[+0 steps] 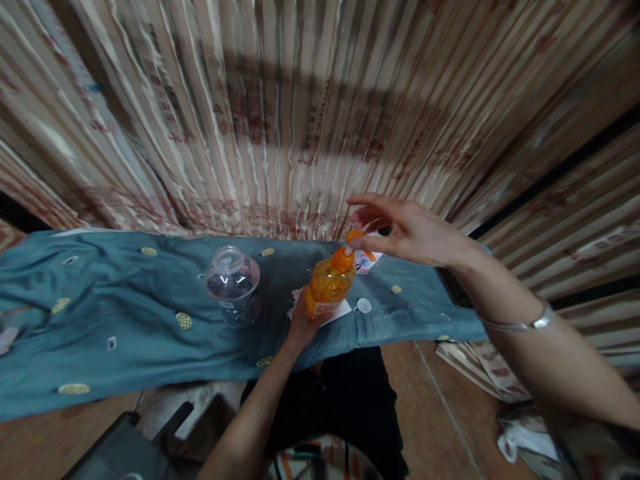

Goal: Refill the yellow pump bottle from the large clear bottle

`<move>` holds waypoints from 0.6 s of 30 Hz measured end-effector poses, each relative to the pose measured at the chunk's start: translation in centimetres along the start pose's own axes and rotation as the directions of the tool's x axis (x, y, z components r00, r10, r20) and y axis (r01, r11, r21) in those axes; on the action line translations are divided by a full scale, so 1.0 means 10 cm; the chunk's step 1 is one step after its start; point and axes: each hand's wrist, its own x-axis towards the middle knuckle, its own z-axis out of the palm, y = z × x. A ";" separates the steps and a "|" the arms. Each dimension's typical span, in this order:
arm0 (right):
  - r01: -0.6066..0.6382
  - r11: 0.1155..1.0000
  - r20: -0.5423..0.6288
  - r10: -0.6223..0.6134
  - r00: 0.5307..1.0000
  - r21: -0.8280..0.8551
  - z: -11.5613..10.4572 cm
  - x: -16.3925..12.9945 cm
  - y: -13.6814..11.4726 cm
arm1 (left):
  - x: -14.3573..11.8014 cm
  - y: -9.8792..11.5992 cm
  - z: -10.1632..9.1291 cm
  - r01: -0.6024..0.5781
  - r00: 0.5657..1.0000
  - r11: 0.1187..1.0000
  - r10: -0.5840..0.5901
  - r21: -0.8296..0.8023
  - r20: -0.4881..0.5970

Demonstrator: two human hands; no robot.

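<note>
My left hand point(301, 325) is wrapped around the lower body of the small orange plastic bottle point(329, 285), fingers clenched on it from behind and below, and the bottle stands upright on the teal cloth-covered tabletop point(125, 313), near its front edge and a little right of the middle. My right hand point(400, 230) hovers just above the bottle's neck, thumb and forefinger pinching the small orange cap point(355, 235), the other fingers fanned out loose. The cap sits just over the mouth; I cannot tell if it touches.

Room to move: to the left of the bottle stands a clear plastic bottle point(233, 285), near but apart. Further left the cloth runs long with only its yellow embroidered patches. To the right lies a small white round lid point(364, 305), just beside a white paper slip point(340, 311) under the bottle's base. Behind the bottle there is a printed packet point(367, 261), partly hidden by my right hand. A dark flat phone point(454, 288) lies at the tabletop's right edge, under my wrist. The striped curtain point(280, 120) hangs close along the back edge.

The bottle itself: translucent orange, ribbed shoulders, orange collar at the neck, a label band low down, half covered by my fingers.
</note>
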 end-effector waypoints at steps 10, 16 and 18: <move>-0.034 0.806 -0.191 0.181 0.965 0.590 0.89 -0.48 0.44 | 0.00 0.06 0.02 0.048 0.998 0.998 -0.047 -0.042 0.032; -0.041 0.831 -0.068 0.094 0.993 0.555 0.87 -0.18 0.27 | -0.01 0.10 0.01 0.063 0.998 0.997 -0.062 -0.034 0.019; -0.048 0.847 -0.098 0.117 0.988 0.530 0.91 -0.16 0.29 | -0.01 0.10 0.01 0.063 0.998 0.997 -0.062 -0.035 0.023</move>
